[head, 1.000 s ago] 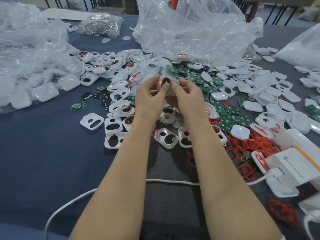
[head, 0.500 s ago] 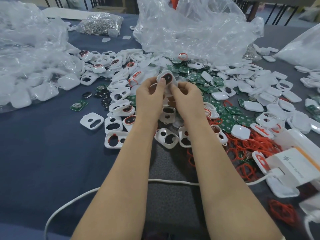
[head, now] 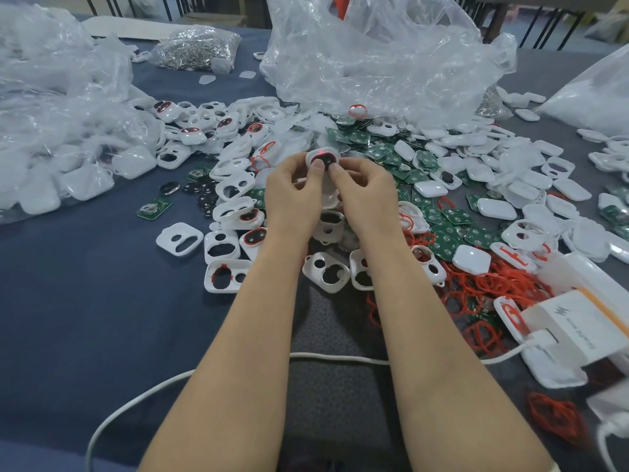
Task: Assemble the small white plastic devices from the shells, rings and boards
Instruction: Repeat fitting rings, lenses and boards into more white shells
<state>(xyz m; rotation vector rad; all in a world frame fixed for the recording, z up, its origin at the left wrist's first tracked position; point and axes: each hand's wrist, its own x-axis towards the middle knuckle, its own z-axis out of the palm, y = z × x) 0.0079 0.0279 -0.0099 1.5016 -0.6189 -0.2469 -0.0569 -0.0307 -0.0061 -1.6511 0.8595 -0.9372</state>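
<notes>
Both hands hold one small white device (head: 321, 157) above the middle of the table; it has a dark oval window and a red glow at its top. My left hand (head: 292, 195) grips its left side with the thumb on the face. My right hand (head: 366, 195) grips the right side, thumb pressing beside the window. Empty white shells with cut-outs (head: 326, 271) lie just below my wrists. Green boards (head: 446, 238) are spread to the right. Red rings (head: 483, 284) are heaped at the lower right.
Crumpled clear plastic bags lie at the left (head: 61, 131) and at the back (head: 374, 56). A bag of metal parts (head: 197, 49) sits at the far back. A white charger box (head: 585, 325) with its cable (head: 163, 383) stands at the right. White closed covers (head: 493, 207) are scattered on the right.
The hands turned the device slightly and lowered it a little; its dark window now faces me more and a red glow shows at its top. Nothing else on the table moved.
</notes>
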